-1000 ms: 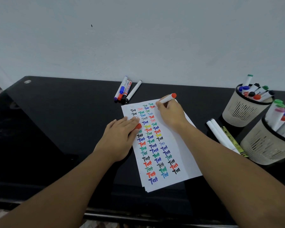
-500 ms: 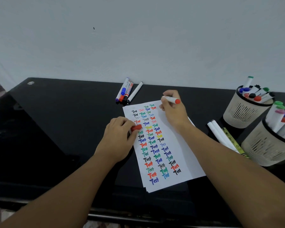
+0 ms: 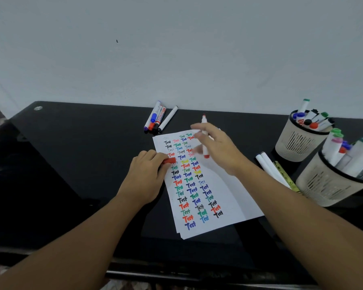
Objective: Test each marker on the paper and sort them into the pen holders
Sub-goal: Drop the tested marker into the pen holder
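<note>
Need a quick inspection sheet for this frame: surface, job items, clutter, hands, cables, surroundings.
Surface: glossy black table, reflective.
Job's things: paper covered with coloured "Test" marks, more sheets under it; red marker blurred in the right hand; red cap in the left hand; four markers lying near the wall; far pen holder and near pen holder, both holding markers.
Clutter: two white markers and a yellow ruler-like strip beside the holders.
Hands: left hand grips the cap at the paper's edge; right hand holds the marker above the paper.
Cables: nothing seen.
Surroundings: plain pale wall; patterned floor at the left edge.
</note>
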A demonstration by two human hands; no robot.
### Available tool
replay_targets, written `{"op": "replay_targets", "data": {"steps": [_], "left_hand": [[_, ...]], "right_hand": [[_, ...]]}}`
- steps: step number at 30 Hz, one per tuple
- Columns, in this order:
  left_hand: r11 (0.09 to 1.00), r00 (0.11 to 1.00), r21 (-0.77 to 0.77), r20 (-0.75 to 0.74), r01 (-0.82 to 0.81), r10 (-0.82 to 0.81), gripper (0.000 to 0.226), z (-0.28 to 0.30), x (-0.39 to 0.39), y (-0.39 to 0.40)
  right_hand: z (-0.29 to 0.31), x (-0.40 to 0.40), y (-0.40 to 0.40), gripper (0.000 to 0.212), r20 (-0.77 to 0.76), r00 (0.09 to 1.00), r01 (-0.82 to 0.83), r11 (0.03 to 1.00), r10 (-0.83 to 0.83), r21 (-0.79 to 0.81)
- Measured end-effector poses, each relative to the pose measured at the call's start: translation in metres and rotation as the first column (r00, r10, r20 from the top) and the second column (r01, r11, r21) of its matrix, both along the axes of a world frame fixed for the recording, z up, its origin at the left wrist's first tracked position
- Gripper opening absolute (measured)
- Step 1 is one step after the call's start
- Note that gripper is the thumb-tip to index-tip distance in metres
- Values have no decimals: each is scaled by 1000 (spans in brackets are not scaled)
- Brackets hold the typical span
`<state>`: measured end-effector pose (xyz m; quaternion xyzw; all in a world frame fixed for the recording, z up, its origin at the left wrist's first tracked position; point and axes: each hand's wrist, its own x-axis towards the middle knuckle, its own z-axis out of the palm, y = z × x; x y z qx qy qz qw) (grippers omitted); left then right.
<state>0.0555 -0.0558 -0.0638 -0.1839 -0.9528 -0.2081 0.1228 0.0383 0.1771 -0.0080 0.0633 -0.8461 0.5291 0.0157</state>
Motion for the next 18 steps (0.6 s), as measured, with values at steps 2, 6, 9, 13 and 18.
{"op": "replay_targets", "data": {"steps": [2,6,9,13,18], "left_hand": [[1000,1000,8,-5,5,-5,32,1,1,0],[1000,1000,19,0,-3,3,33,2,3,1],[1000,1000,18,9,-7,7,34,2,3,1],[999,1000,38,-7,3,-2,35,3,5,2],[999,999,34,-13,38,-38,36,5,7,2]], "right_hand": [[1,10,4,41,15,999,-38,998,37,45],[-5,23,14,40,6,994,-94,851,106,517],[-9,24,19,25,-24,991,-87,754,135,651],[-14,24,18,27,-70,983,-87,771,168,631],[-17,21,11,27,-49,981,-121,781,190,613]]}}
